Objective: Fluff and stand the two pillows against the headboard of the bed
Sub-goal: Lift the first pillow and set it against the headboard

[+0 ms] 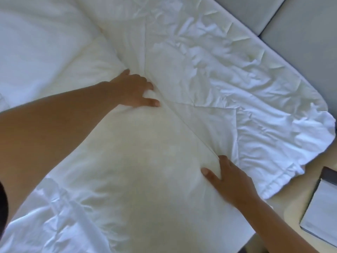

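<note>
A white pillow (142,161) lies flat on the bed in the middle of the view. My left hand (135,90) grips its far corner, fingers dug into the fabric along the edge. At the near right corner, my right hand (231,181) holds the same edge with the thumb on top and the fingers tucked beneath. A second white pillow (36,42) lies flat at the upper left. The grey padded headboard (300,42) runs along the upper right, apart from both pillows.
A wrinkled white sheet (228,79) covers the mattress between the pillow and the headboard. A crumpled duvet (45,225) bunches at the lower left. A pale nightstand (284,216) at the lower right carries a notepad (321,207).
</note>
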The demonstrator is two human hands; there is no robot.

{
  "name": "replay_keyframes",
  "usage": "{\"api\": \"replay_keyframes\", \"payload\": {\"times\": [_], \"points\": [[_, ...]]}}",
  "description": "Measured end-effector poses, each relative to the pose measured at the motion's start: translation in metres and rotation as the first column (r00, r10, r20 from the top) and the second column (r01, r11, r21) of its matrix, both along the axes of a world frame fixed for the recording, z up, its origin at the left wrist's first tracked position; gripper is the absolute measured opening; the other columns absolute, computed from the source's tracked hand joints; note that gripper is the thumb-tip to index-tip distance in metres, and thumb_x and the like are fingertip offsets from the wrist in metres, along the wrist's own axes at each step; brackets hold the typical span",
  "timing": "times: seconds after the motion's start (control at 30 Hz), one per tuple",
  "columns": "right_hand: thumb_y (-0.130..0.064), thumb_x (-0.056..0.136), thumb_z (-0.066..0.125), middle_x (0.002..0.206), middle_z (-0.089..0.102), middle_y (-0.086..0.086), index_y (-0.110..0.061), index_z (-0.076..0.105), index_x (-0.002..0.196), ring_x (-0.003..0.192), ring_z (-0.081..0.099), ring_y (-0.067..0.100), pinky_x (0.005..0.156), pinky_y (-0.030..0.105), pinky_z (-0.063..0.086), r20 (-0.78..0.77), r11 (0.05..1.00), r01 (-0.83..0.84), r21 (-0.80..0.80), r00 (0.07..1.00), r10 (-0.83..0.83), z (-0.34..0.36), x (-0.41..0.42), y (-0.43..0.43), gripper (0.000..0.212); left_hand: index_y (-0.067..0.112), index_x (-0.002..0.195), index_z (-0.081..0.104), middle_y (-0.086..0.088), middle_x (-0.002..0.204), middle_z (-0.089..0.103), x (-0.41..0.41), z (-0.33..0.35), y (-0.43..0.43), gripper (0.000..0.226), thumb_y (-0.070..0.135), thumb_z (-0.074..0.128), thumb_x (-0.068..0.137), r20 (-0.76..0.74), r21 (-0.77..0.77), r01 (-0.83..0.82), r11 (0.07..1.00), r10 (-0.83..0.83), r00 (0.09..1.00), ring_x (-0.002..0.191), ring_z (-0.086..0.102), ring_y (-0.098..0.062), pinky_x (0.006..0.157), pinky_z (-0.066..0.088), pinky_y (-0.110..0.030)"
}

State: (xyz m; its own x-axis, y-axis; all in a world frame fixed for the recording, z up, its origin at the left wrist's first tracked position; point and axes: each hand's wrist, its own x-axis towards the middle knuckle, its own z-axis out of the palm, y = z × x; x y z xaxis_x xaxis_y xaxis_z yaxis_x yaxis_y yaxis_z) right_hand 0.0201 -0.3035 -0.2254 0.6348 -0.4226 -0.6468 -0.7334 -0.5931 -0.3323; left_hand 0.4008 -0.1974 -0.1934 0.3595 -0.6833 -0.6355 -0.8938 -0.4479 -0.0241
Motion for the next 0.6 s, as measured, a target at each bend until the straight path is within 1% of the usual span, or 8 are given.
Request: {"api": "replay_keyframes", "payload": {"times": [0.1,0.2,0.27,0.3,0.37,0.47,0.53,0.6], "points": [[-0.091,0.066,0.016,0.111,0.066,0.001,-0.027,0.035,0.106,0.104,0.066,0.031,0.078,0.040,0.044,-0.043,1.000,0.026,0.010,0.999,-0.025,-0.001,-0.005,-0.003,0.079,0.024,0.129,0.055,0.000,0.119,0.064,0.016,0.000,0.003,0.107,0.097,0.014,0.063,0.060,0.009,0.110,0.994,-0.110,0.992,0.120,0.055,-0.025,0.116,0.024,-0.048],[-0.093,0.066,0.017,0.102,0.065,0.001,-0.025,0.038,0.101,0.102,0.066,0.031,0.078,0.040,0.045,-0.065,0.998,0.067,-0.003,0.996,-0.068,-0.001,-0.010,-0.001,0.079,0.022,0.116,0.060,0.001,0.102,0.064,0.032,0.001,0.011,0.112,0.103,0.011,0.057,0.088,0.006,0.136,0.991,-0.136,0.987,0.104,0.059,-0.027,0.105,0.039,-0.044],[-0.094,0.065,0.016,0.094,0.060,-0.001,-0.023,0.042,0.100,0.101,0.065,0.031,0.079,0.041,0.045,-0.081,0.996,0.091,-0.015,0.992,-0.092,0.001,-0.010,0.000,0.083,0.019,0.107,0.061,-0.002,0.102,0.066,0.036,0.003,0.015,0.105,0.101,0.015,0.061,0.123,0.032,0.125,0.992,-0.128,0.984,0.103,0.061,-0.028,0.106,0.038,-0.044],[-0.094,0.065,0.017,0.091,0.059,-0.001,-0.022,0.044,0.099,0.100,0.065,0.031,0.079,0.042,0.046,-0.087,0.995,0.097,-0.020,0.991,-0.099,0.003,-0.010,0.000,0.084,0.017,0.099,0.059,-0.004,0.100,0.067,0.034,0.006,0.014,0.098,0.099,0.017,0.064,0.138,0.038,0.105,0.994,-0.109,0.984,0.100,0.062,-0.029,0.102,0.040,-0.044],[-0.094,0.067,0.020,0.084,0.056,-0.002,-0.022,0.047,0.098,0.097,0.065,0.031,0.077,0.040,0.045,-0.089,0.994,0.106,-0.022,0.990,-0.108,0.008,-0.008,0.004,0.083,0.017,0.082,0.050,-0.004,0.087,0.065,0.023,0.009,0.012,0.088,0.096,0.015,0.065,0.160,0.040,0.080,0.996,-0.086,0.983,0.084,0.061,-0.028,0.088,0.045,-0.043],[-0.095,0.066,0.024,0.076,0.054,-0.004,-0.022,0.050,0.089,0.090,0.064,0.030,0.073,0.038,0.044,-0.051,0.989,0.149,0.001,0.988,-0.149,0.017,-0.010,0.006,0.081,0.021,0.076,0.051,0.001,0.071,0.059,0.013,0.013,0.017,0.086,0.098,0.016,0.065,0.205,0.017,0.049,0.999,-0.051,0.977,0.066,0.055,-0.020,0.078,0.047,-0.040],[-0.097,0.065,0.028,0.075,0.058,-0.003,-0.022,0.048,0.080,0.081,0.061,0.027,0.072,0.039,0.046,0.003,0.984,0.177,-0.005,0.984,-0.177,0.024,-0.012,0.003,0.079,0.025,0.071,0.055,0.002,0.067,0.060,0.017,0.021,0.024,0.084,0.101,0.020,0.062,0.262,-0.009,-0.023,1.000,0.025,0.965,0.064,0.056,-0.020,0.076,0.053,-0.041],[-0.095,0.066,0.033,0.072,0.060,-0.002,-0.021,0.048,0.076,0.074,0.058,0.023,0.069,0.038,0.045,0.049,0.983,0.184,-0.010,0.982,-0.183,0.036,-0.012,0.000,0.077,0.025,0.069,0.058,0.003,0.066,0.061,0.022,0.038,0.025,0.085,0.101,0.022,0.061,0.310,0.005,-0.044,0.999,0.040,0.950,0.064,0.059,-0.020,0.075,0.055,-0.041]]}}
